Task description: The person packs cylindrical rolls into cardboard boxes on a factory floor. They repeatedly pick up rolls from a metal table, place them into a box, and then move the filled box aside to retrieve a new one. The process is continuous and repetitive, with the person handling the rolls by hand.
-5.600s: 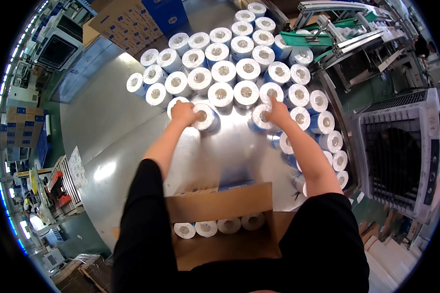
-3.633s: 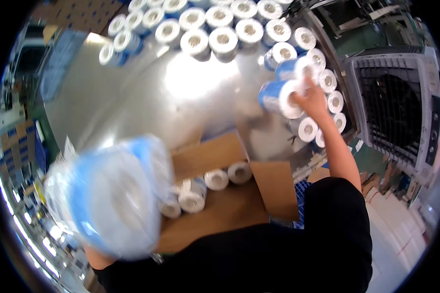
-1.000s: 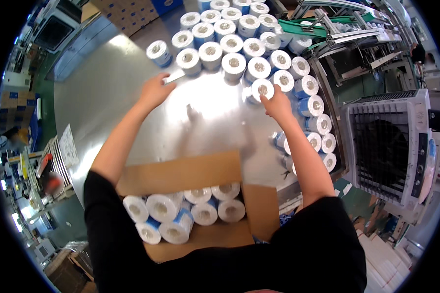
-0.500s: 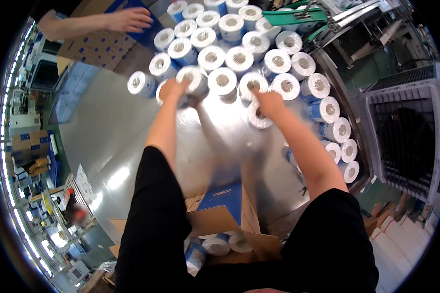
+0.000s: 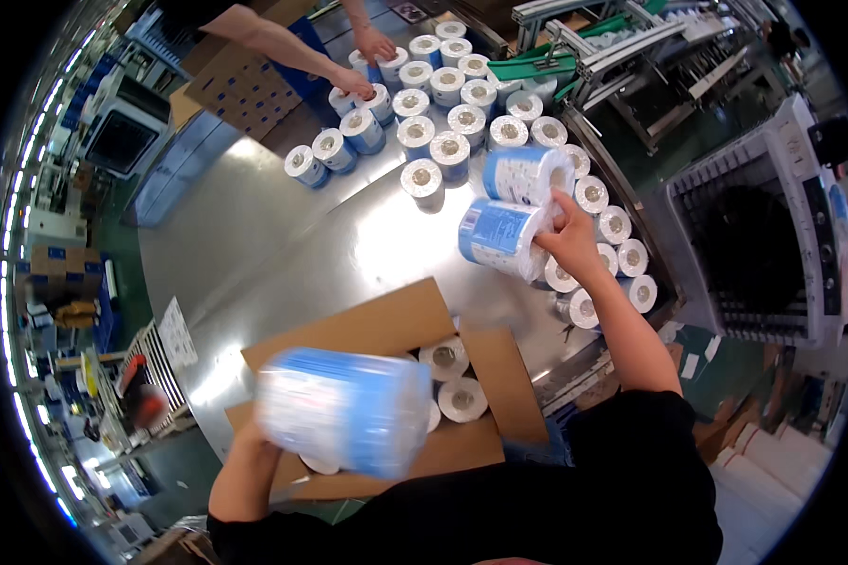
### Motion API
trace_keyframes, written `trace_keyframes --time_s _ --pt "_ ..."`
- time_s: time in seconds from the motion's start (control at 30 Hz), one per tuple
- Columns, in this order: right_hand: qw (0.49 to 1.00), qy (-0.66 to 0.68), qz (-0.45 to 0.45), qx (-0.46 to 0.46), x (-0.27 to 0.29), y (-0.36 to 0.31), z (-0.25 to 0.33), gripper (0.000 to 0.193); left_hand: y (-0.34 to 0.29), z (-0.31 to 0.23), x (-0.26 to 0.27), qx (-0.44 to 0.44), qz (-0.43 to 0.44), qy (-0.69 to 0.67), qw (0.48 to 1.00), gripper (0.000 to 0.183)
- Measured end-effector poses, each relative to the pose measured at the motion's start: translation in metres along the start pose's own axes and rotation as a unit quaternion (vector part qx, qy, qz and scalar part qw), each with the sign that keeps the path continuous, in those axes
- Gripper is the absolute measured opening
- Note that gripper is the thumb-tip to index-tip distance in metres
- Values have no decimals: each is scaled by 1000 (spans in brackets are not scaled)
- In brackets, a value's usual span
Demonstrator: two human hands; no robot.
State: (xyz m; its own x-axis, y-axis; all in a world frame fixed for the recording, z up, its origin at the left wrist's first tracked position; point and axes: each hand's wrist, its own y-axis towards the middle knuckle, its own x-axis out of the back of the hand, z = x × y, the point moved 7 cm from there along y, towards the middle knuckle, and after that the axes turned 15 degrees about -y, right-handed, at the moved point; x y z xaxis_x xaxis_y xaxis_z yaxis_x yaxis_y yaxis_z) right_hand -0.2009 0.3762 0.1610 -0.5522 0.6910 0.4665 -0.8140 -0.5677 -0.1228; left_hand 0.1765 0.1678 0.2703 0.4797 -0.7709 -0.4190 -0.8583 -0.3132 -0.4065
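Note:
My right hand point(image 5: 569, 238) grips two wrapped white-and-blue paper rolls point(image 5: 507, 209) lifted off the shiny metal table point(image 5: 283, 235). My left hand, mostly hidden, carries a blurred pair of wrapped rolls point(image 5: 346, 410) over the open cardboard box point(image 5: 377, 325) at my waist. Inside the box several rolls stand on end point(image 5: 454, 377). More wrapped rolls point(image 5: 443, 113) stand in rows at the far side of the table.
Another person's two hands point(image 5: 363, 61) reach onto rolls at the table's far edge, beside a cardboard carton point(image 5: 240, 89). A conveyor machine point(image 5: 622, 47) and a white grilled unit point(image 5: 763, 226) stand to the right. Stacked boxes line the left.
Both my hands took rolls from the rows and pulled back. The left load now swings down over the box; the right one is lifted near the table's right edge. Another person's hands came closer.

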Motion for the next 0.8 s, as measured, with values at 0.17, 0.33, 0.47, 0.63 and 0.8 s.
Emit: trace_keyframes --time_s 0.17,0.33,0.47,0.63,0.8 --pt "902 -250 158 315 -21 -145 152 79 -24 83 -77 -90 174 703 684 36" --pt "750 -442 404 281 -96 -264 120 50 -41 144 -52 -112 111 755 636 38" --pt "745 -522 339 240 -180 -275 34 39 -55 142 -46 -90 150 661 730 42" --pt "873 -407 162 215 -66 -240 101 62 -124 55 63 -166 -251 596 745 59" --pt "963 -176 200 -43 -38 -200 35 38 -247 64 143 28 -489 400 775 68"
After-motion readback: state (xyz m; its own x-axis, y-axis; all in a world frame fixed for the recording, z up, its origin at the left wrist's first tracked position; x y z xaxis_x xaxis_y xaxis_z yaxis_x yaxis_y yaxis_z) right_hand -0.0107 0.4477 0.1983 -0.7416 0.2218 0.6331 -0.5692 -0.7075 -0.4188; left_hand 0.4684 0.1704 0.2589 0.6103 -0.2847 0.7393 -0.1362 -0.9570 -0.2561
